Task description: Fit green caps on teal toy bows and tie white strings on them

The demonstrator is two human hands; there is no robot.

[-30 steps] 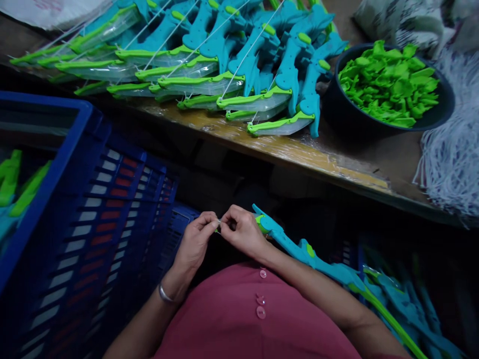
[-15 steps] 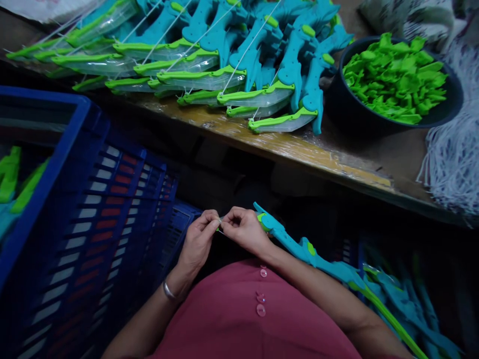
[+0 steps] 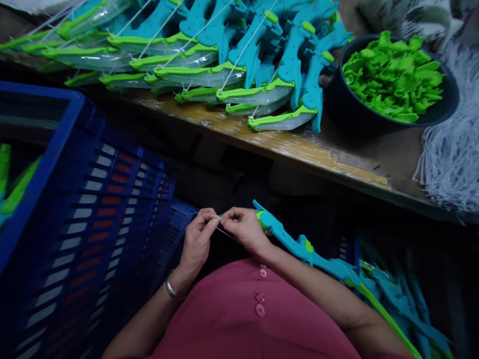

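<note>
Two hands meet below the wooden table [image 3: 337, 162]: the left hand [image 3: 197, 242] and right hand [image 3: 244, 230] both pinch a thin white string [image 3: 223, 232] between fingertips, beside the teal toy bow [image 3: 299, 247] lying under the right forearm.

A wooden workbench [image 3: 337, 159] runs across the upper part of the view, its front edge wrapped in clear film. Along its far left and middle lies a stacked row of teal-and-green toy bows [image 3: 209, 60], strung with white cord. Near the bench's right end stands a dark bowl [image 3: 348, 114] heaped with small green plastic parts [image 3: 392, 75]. Just right of the bowl, a bundle of white strings [image 3: 449, 164] hangs over the bench's right edge. Below the bench on the left stand blue plastic crates [image 3: 86, 209]. More teal bows [image 3: 407, 309] lie at the lower right.
</note>
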